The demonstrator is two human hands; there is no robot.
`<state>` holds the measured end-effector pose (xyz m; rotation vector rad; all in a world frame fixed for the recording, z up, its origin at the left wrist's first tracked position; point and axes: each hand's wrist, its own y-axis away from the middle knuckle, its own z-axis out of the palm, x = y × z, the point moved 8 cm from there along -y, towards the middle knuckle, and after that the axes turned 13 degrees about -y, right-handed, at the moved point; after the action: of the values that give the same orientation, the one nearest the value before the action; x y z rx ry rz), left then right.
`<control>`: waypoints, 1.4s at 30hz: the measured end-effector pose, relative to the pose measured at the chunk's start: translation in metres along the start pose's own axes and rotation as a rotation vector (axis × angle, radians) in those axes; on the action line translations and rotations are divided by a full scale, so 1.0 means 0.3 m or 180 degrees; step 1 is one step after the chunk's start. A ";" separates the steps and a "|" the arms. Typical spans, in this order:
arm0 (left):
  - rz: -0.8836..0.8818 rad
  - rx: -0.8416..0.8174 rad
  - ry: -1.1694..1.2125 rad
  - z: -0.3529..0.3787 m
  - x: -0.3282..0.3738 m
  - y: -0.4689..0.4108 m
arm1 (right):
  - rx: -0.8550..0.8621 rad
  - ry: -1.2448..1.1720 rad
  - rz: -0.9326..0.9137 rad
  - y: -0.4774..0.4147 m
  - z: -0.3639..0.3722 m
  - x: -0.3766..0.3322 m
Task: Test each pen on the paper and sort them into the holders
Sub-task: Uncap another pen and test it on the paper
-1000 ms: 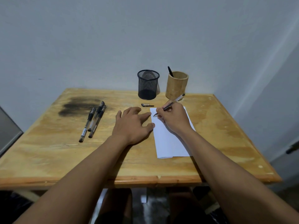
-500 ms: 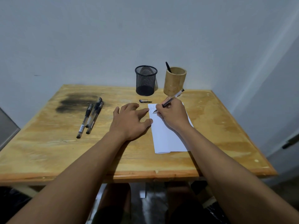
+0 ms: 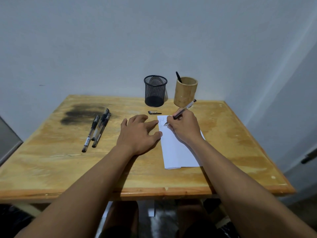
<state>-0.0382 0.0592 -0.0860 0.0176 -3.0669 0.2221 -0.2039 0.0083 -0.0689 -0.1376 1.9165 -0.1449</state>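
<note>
My right hand (image 3: 184, 127) grips a clear pen (image 3: 186, 108), its tip touching the top left corner of the white paper (image 3: 178, 152), where faint scribbles show. My left hand (image 3: 139, 134) lies flat on the table, fingers spread, with fingertips on the paper's left edge. A pen cap (image 3: 154, 112) lies just behind the paper. Three capped pens (image 3: 97, 130) lie side by side at the left. At the back stand a black mesh holder (image 3: 155, 91), with nothing visible in it, and a bamboo holder (image 3: 185, 91) with one black pen (image 3: 178, 77) sticking out.
The wooden table (image 3: 51, 160) has a dark scorch-like stain (image 3: 82, 112) at the back left. Grey walls close in behind and to the right. A grey object (image 3: 7, 143) sits off the left edge.
The pen tip has shifted slightly on the paper and faint marks now show in the top left corner. The left hand stays flat. The head camera has moved a little.
</note>
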 end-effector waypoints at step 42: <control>-0.0603 0.0677 0.0680 -0.100 -0.087 -0.091 | 0.0313 -0.1226 0.0108 -0.037 -0.076 -0.048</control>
<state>-0.0099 0.0368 -0.0541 0.2749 -2.7928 0.5011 -0.2200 0.0004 -0.0460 -0.0612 1.5242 -0.1760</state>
